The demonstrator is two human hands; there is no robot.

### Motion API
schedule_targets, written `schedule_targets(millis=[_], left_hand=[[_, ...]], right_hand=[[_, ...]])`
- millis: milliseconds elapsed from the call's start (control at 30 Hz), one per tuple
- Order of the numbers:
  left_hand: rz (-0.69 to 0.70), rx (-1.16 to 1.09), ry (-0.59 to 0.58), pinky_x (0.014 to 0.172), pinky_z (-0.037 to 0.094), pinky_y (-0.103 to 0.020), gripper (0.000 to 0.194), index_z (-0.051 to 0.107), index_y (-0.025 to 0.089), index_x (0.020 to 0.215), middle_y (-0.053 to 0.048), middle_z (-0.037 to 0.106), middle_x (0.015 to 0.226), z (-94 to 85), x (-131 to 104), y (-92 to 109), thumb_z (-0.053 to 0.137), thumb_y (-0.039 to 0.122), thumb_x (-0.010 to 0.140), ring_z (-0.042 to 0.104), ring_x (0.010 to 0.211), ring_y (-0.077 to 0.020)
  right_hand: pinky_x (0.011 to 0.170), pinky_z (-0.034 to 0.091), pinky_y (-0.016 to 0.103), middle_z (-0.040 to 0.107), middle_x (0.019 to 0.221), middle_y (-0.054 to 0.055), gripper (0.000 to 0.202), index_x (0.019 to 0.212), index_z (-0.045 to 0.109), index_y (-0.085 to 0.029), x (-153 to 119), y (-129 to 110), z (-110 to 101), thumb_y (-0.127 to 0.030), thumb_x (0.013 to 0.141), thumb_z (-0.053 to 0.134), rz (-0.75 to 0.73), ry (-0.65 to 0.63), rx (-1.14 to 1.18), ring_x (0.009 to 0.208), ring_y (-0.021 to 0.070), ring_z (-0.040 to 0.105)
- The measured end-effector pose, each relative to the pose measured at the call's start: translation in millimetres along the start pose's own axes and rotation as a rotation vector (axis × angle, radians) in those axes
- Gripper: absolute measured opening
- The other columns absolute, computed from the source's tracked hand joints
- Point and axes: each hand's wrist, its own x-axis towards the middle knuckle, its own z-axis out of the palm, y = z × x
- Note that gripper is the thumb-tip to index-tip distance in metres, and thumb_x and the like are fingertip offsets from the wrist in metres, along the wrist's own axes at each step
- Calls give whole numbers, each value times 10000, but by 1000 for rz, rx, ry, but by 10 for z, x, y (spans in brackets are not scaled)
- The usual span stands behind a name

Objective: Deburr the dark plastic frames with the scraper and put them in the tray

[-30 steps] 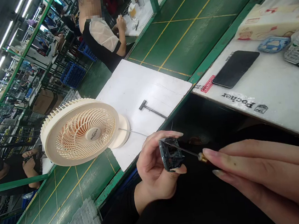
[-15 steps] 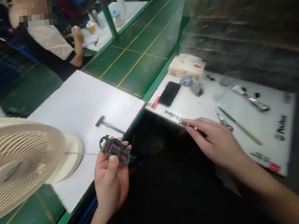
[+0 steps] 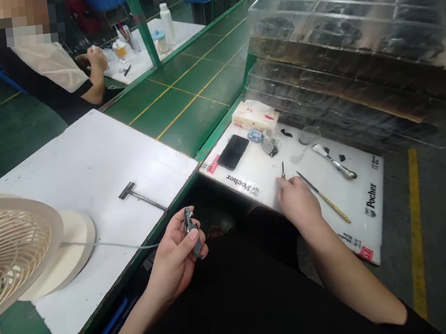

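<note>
My left hand (image 3: 182,251) is closed around a small dark grey plastic frame part (image 3: 192,231), now seen nearly edge-on, with the thumb pressed on its side. It is in front of the gap between the two work surfaces. Over the near edge of the white printed board (image 3: 266,197), my right hand (image 3: 299,201) has its fingers closed on a slim pointed metal tool (image 3: 283,169). Only the tip sticks out past the fingers; the rest is hidden. Just right of that hand lies a thin file with a yellow handle (image 3: 333,206).
On the board lie a phone (image 3: 233,152), a tissue pack (image 3: 255,114), a silver-handled tool (image 3: 334,161) and small black pieces. Stacked clear trays (image 3: 332,33) stand behind. At left are a fan (image 3: 16,247) and a T-shaped dark part (image 3: 142,198). A co-worker (image 3: 48,63) sits beyond.
My right hand has moved from the board's front edge onto the pointed tool lying there; the small metallic item it held is out of sight. My left hand has turned the grey part edge-on.
</note>
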Motion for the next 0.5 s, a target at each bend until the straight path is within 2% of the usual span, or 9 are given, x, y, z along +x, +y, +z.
schedule_targets(millis=[67, 133, 167, 233, 333, 400, 500], left_hand=[[-16, 31, 16, 653, 599, -255, 611, 770, 258, 1501, -9, 639, 1072, 5, 2, 0, 1023, 376, 957, 603, 799, -120], [-45, 20, 7, 722, 662, -297, 592, 782, 248, 1520, -51, 695, 1153, 8, -3, -3, 992, 406, 989, 683, 913, -171], [-58, 10, -2, 751, 688, -321, 571, 787, 251, 1520, -71, 720, 1217, 8, -9, -4, 976, 399, 1002, 711, 958, -192], [-72, 18, -21, 787, 722, -352, 533, 788, 270, 1519, -86, 747, 1311, 3, -27, -8, 953, 356, 1020, 749, 990, -210], [-9, 98, -51, 800, 732, -328, 502, 791, 283, 1502, -62, 772, 1245, -20, -73, -7, 950, 287, 1026, 766, 950, -187], [45, 156, -68, 801, 722, -287, 497, 797, 270, 1487, -53, 778, 1177, -39, -113, 9, 961, 252, 1017, 772, 950, -178], [60, 201, -71, 796, 713, -269, 502, 796, 249, 1481, -49, 783, 1119, -59, -175, 51, 969, 232, 1010, 781, 931, -175]], right_hand=[[1083, 618, 560, 725, 1473, 260, 485, 1578, 806, -173, -109, -107, -70, -284, 1161, 586, -51, 17, 36, 1345, 454, 720], [1146, 605, 544, 741, 1497, 217, 455, 1547, 823, -213, -264, -283, -165, -382, 1187, 602, -199, 11, 241, 1361, 421, 722], [1124, 620, 518, 775, 1444, 185, 422, 1483, 853, -240, -346, -392, -213, -447, 1187, 635, -301, -42, 421, 1296, 390, 750], [991, 647, 462, 831, 1257, 124, 385, 1326, 896, -283, -492, -627, -290, -581, 1155, 722, -447, -296, 774, 1100, 328, 784], [747, 568, 372, 807, 996, 59, 470, 1135, 886, -260, -626, -936, -323, -713, 1112, 762, -397, -633, 1141, 797, 223, 686], [666, 481, 333, 743, 871, 23, 510, 1050, 858, -234, -660, -1069, -304, -742, 1074, 810, -330, -734, 1280, 705, 177, 584], [636, 422, 312, 642, 761, -15, 500, 991, 836, -222, -665, -1163, -284, -717, 1012, 905, -295, -791, 1339, 689, 161, 516]])
